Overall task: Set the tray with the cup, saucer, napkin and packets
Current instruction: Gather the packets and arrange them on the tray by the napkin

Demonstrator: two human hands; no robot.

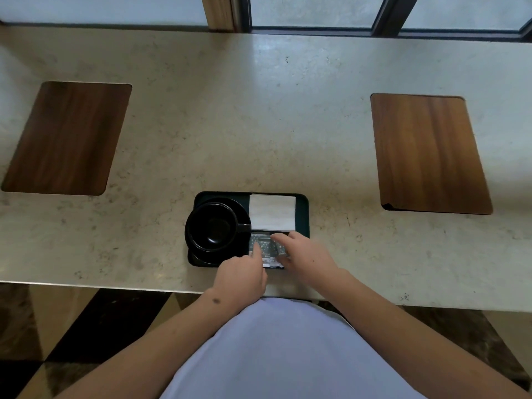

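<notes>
A dark tray [302, 210] lies near the counter's front edge. On its left half a black cup [213, 226] stands on a black saucer [243, 210], handle pointing right. A white napkin [272, 211] lies flat on the tray's far right part. Grey patterned packets [266, 246] lie side by side in the near right corner. My left hand [243, 276] has its index finger tip on the left packet. My right hand [308, 256] rests fingertips on the right packets, covering part of them. Neither hand lifts a packet.
The tray sits on a long beige stone counter [259, 125]. Two wooden inlay panels are set into it, one at the left [66, 138] and one at the right [429, 154]. A window runs along the far edge. Dark and light floor tiles show below.
</notes>
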